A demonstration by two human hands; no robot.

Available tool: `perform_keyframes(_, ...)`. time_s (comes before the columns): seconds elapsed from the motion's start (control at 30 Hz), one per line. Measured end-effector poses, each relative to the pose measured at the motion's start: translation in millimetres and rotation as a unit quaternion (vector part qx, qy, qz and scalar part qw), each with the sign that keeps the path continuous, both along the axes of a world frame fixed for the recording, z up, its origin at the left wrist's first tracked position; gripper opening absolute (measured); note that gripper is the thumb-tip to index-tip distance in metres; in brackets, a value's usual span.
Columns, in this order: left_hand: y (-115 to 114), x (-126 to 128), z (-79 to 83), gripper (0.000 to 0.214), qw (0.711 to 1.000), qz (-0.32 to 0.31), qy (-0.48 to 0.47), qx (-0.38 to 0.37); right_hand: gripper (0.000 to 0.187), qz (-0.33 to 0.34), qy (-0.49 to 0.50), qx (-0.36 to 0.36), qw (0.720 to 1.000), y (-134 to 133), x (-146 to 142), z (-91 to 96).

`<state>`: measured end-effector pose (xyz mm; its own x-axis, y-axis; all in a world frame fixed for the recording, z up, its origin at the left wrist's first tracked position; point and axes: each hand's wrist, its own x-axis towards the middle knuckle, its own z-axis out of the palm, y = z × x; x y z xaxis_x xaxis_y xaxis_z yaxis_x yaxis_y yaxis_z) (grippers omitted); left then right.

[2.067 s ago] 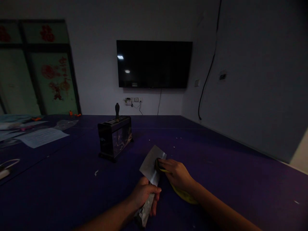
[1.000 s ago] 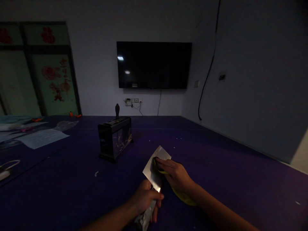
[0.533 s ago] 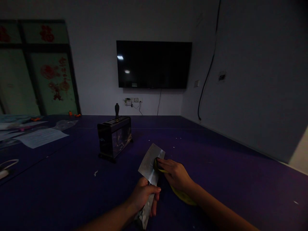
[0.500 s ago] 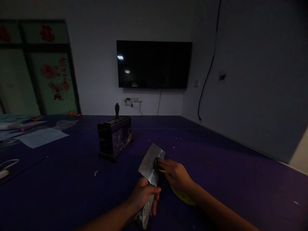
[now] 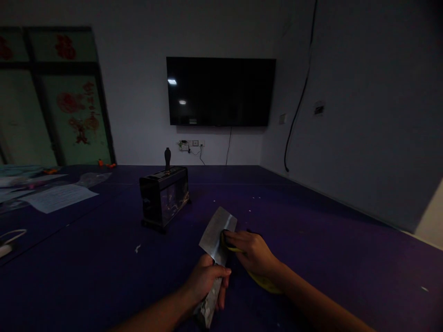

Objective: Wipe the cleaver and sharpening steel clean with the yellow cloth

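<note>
Silvery and broad, a rectangular metal cleaver (image 5: pixel 213 235) slants above the dark purple desk (image 5: pixel 328 221); the left hand (image 5: pixel 206 277) has a clenched grip on its handle (image 5: pixel 208 305), perhaps wrapped, though dimness blurs it. The right hand (image 5: pixel 255 251) holds a yellow-and-black cloth (image 5: pixel 265 282) against the blade (image 5: pixel 217 230). Beyond stands a glossy black box (image 5: pixel 164 196).

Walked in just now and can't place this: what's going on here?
A person's left hand grips a cleaver by its handle; the right hand holds a yellow cloth against the broad blade. Beyond them, on the purple table, stands what looks like a black knife block with a dark grip upright on top.
</note>
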<state>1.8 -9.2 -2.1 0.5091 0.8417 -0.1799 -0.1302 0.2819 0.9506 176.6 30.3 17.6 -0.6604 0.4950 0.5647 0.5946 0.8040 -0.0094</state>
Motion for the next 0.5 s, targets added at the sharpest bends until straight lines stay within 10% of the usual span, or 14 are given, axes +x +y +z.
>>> perform_keyframes(0.5,5,0,-11.8,0.023,0.994,-0.100,0.017,0.025,0.050,-0.023,-0.011,0.007,1.000,-6,-4,6.8)
